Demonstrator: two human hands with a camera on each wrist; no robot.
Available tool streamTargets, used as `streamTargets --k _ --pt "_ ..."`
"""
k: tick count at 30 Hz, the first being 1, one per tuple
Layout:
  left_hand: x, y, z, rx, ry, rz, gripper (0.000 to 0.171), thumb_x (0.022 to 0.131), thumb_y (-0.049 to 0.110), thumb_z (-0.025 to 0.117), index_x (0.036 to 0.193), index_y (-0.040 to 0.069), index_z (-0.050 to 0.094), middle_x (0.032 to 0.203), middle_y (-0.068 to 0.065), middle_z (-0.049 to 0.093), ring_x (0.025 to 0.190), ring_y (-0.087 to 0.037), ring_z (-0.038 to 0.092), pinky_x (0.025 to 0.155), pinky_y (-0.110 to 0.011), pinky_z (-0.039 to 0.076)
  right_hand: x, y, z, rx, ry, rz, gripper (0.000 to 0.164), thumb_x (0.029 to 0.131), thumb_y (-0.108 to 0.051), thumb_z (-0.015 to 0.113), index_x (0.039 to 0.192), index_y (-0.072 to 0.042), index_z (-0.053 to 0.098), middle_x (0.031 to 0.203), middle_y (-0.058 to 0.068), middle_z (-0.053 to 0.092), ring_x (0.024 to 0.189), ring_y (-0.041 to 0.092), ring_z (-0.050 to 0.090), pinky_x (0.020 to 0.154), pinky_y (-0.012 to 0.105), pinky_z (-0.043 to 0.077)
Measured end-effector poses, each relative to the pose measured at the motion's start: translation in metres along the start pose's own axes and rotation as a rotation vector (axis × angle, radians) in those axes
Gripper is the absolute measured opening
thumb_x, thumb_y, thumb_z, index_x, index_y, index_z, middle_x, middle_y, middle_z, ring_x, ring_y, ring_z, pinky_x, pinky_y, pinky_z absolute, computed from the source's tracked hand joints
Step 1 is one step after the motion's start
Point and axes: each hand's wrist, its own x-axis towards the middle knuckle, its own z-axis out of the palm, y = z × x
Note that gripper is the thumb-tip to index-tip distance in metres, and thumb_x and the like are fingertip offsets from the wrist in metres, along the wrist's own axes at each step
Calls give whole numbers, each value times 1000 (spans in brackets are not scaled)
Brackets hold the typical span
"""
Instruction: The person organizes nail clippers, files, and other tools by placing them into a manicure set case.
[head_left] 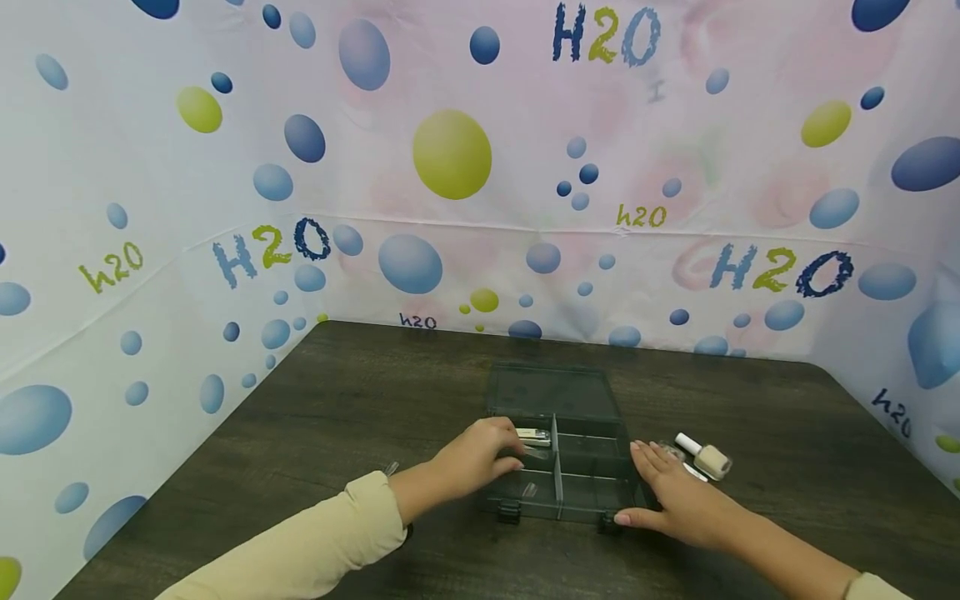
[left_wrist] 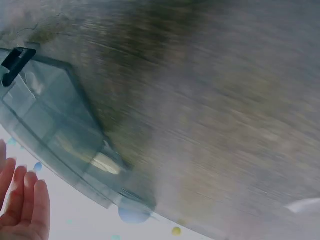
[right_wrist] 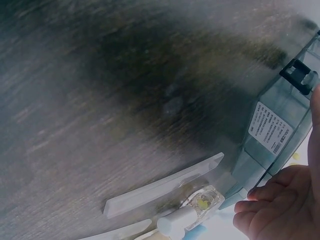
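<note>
A dark see-through plastic organizer box (head_left: 592, 482) sits on the table with its lid (head_left: 551, 390) raised at the back. My left hand (head_left: 480, 454) reaches over its left compartments, fingers bent loosely; in the left wrist view the fingers (left_wrist: 41, 205) show nothing between them. Near those fingertips, in the back left compartment, lies what looks like a nail clipper (head_left: 534, 435). A small clear piece (head_left: 529, 490) lies in the front left compartment. My right hand (head_left: 678, 500) rests against the box's right side, fingers extended and thumb by the front right latch (head_left: 607, 522).
Right of the box lie a beige nail polish bottle (head_left: 711, 461) with a white cap, a clear glass bottle (right_wrist: 207, 202) with a white cap, and a long white strip (right_wrist: 165, 186). A small clear piece (head_left: 391, 468) lies left of the box, beside the left forearm.
</note>
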Motion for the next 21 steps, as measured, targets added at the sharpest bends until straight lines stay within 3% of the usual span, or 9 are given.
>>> streamTargets --k 5,14,21 --pt "-13 -5 -11 -35 78 -46 13 86 12 66 93 3 70 95 -5 63 89 -18 63 74 -21 54 1 0 0 6 -14 4 101 78 -62 59 140 12 28 144 34 28 132 54 23 104 66 23" --pt "-34 -17 -26 30 234 -73 13 83 13 69 93 4 70 93 -4 64 86 -18 63 73 -28 55 1 0 0 11 -16 6 101 78 -61 59 140 13 28 144 34 28 132 54 22 104 67 23" --pt "-58 -33 -34 57 263 -146 14 82 12 69 93 3 70 93 -4 63 87 -20 63 76 -32 55 1 0 0 5 -10 3 101 78 -61 59 140 13 29 144 34 28 132 54 23 103 67 24"
